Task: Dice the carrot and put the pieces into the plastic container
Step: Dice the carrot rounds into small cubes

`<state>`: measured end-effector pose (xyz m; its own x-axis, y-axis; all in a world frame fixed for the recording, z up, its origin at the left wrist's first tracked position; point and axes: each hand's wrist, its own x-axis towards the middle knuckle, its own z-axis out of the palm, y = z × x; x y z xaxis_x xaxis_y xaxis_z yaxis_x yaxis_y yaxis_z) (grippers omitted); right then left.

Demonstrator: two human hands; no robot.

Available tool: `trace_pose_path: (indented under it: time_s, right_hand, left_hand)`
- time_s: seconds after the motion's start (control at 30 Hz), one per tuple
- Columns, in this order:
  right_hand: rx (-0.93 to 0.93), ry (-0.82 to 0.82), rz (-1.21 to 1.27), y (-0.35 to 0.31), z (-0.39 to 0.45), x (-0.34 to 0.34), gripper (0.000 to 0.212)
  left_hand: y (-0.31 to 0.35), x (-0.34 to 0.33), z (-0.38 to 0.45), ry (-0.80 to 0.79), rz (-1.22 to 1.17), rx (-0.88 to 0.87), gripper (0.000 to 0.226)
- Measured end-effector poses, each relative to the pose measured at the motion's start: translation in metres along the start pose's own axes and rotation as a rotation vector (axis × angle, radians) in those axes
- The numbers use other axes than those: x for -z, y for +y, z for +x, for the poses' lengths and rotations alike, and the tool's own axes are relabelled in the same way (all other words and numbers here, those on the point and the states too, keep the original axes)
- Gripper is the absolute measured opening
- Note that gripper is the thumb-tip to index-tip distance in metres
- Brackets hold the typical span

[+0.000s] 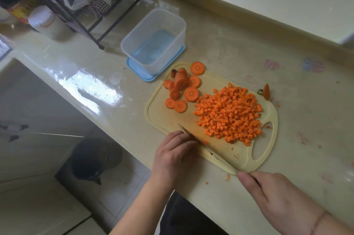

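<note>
Head view, the only one. Right hand point(283, 194) wrapped round the knife point(208, 151) handle at the near edge of the worktop point(249, 47), blade laid slantwise over the near left corner of the cutting board point(172, 119). Left hand point(175, 158) curled against the blade's left side; whether pinching a piece underneath, cannot tell, fingertips hidden. Big heap of diced carrot point(229, 114) on the board's right half, carrot slices point(180, 89) waiting uncut at the far left corner. Plastic container point(155, 39) standing on its blue lid point(134, 68) just beyond that corner, nothing orange inside. Carrot end point(266, 91) lying off the board's far right edge.

Probably mid-dicing. Best done with knuckles tucked, fingertips behind the blade, slices stacked few at a time, cut into strips then across. Heap worth keeping clear of the board's edge.
</note>
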<state>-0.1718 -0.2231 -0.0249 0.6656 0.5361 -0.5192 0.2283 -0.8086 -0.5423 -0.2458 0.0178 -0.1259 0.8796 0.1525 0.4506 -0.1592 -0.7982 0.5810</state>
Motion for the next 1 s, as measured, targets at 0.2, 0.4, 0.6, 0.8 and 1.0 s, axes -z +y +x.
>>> trace_pose_path:
  time_s: [0.2, 0.4, 0.6, 0.8, 1.0]
  right_hand:
    - [0.065, 0.06, 0.012, -0.013, 0.023, -0.013, 0.071]
    - [0.033, 0.159, 0.123, 0.012, 0.016, 0.001, 0.083]
    - [0.016, 0.247, 0.153, 0.006, 0.008, -0.001, 0.086]
    - [-0.113, 0.352, 0.163, 0.003, -0.006, 0.005, 0.089]
    - [-0.248, 0.414, -0.127, -0.022, -0.017, 0.011, 0.083]
  left_hand:
    - [-0.001, 0.002, 0.002, -0.06, -0.012, 0.007, 0.018]
    - [-0.01, 0.012, 0.012, -0.149, -0.033, -0.095, 0.031]
    - [-0.02, 0.008, 0.033, -0.228, -0.113, -0.172, 0.024]
    - [-0.02, -0.01, 0.062, -0.253, -0.204, -0.16, 0.014]
    - [-0.031, 0.004, 0.078, -0.339, -0.259, -0.247, 0.029]
